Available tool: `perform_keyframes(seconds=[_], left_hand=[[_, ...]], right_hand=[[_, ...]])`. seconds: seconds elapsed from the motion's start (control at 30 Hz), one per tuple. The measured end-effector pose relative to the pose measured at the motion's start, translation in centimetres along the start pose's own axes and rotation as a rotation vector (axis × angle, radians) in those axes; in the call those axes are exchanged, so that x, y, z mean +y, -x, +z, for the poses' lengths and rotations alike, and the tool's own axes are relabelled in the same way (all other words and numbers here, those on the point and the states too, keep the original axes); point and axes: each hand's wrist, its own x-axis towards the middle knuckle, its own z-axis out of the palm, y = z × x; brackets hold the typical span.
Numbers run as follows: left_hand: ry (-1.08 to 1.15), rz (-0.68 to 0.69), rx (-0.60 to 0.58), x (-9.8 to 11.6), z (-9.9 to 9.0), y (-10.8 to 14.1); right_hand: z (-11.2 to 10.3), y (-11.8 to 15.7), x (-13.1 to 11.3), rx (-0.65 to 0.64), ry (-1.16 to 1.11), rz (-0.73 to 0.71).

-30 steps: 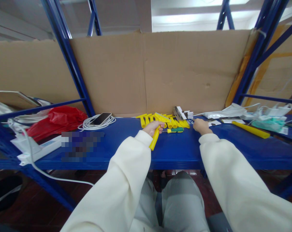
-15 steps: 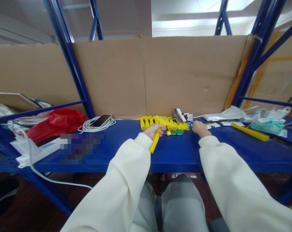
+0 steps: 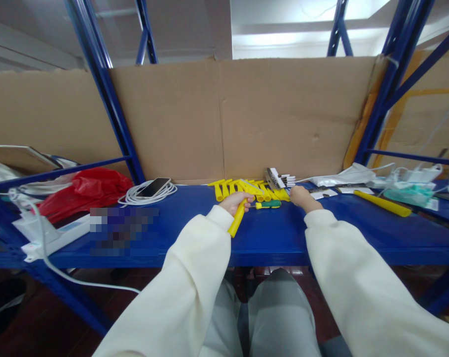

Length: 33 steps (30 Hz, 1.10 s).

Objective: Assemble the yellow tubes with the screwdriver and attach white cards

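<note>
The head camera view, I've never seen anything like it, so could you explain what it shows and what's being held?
There's no machine here, just a person's two bare hands, seen from a camera worn on their head that looks forward and down. The left hand grips a yellow handle. The right hand has curled fingers; whether it holds anything is hidden. On the blue surface lie more yellow pieces, a green-and-yellow screwdriver and, farther left, a phone with a coiled white cable and a red bag.
</note>
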Motion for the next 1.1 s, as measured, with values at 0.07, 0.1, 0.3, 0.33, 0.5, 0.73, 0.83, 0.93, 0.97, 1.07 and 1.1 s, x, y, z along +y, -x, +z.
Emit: perform_keyframes(seconds=[0.07,0.1,0.3,0.33,0.5,0.73,0.83,0.93,0.97,1.07,1.1], left_hand=[[0.000,0.001,-0.004,-0.1,-0.1,-0.1],[-0.001,0.004,-0.005,-0.1,-0.1,-0.1],[-0.007,0.020,-0.007,0.0,0.3,0.3],[-0.003,0.019,-0.012,0.1,0.4,0.4],[0.015,0.025,-0.018,0.2,0.5,0.6],[0.011,0.031,-0.009,0.2,0.9,1.0],[0.005,0.034,-0.006,0.3,1.0,1.2],[0.000,0.034,-0.002,0.2,1.0,1.1],[0.000,0.035,0.002,0.2,1.0,1.1],[-0.009,0.048,0.008,0.1,0.9,0.9],[-0.015,0.054,0.007,0.1,0.8,0.8]], right_hand=[[-0.6,0.4,-0.6,-0.013,0.045,-0.022],[-0.9,0.6,-1.0,-0.002,0.043,-0.056],[-1.4,1.7,-3.8,0.122,-0.067,-0.443],[-1.3,1.8,-4.1,0.121,-0.064,-0.485],[-0.9,2.1,-4.7,0.119,-0.021,-0.541],[-0.4,1.7,-4.3,0.124,0.001,-0.546],[-0.3,1.6,-4.2,0.132,-0.056,-0.538],[-0.1,1.4,-4.2,0.209,-0.266,-0.537],[0.0,1.3,-4.3,0.224,-0.368,-0.535],[0.5,1.1,-4.6,0.178,-0.680,-0.526],[0.7,1.0,-4.8,0.144,-0.767,-0.527]])
